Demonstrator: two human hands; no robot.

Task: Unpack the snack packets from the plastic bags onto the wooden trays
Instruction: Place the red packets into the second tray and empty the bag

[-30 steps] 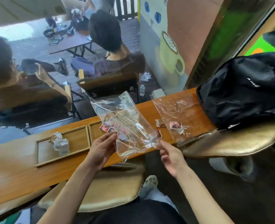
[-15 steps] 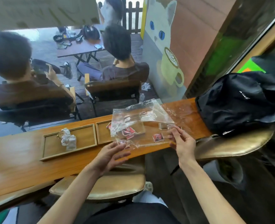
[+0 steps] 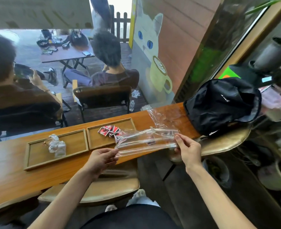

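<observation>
A clear plastic bag (image 3: 144,142) is stretched almost flat between my hands, just above the counter's front edge. My left hand (image 3: 101,158) pinches its left end and my right hand (image 3: 186,146) pinches its right end. A couple of red snack packets still show inside it. Several red packets (image 3: 109,130) lie in a heap on the right wooden tray (image 3: 95,141). The left wooden tray (image 3: 37,154) holds a few silver-white packets (image 3: 56,144). A second clear bag (image 3: 164,115) lies flat on the counter behind.
A black backpack (image 3: 220,103) sits on the wooden counter (image 3: 12,176) at the right, close to my right hand. Gold stools (image 3: 106,187) stand under the counter. Beyond the glass, people sit on chairs. Potted plants stand at the far right.
The bag went from hanging upright to lying flat and low between my hands. Red packets now lie on the right tray. My view has tilted and shifted.
</observation>
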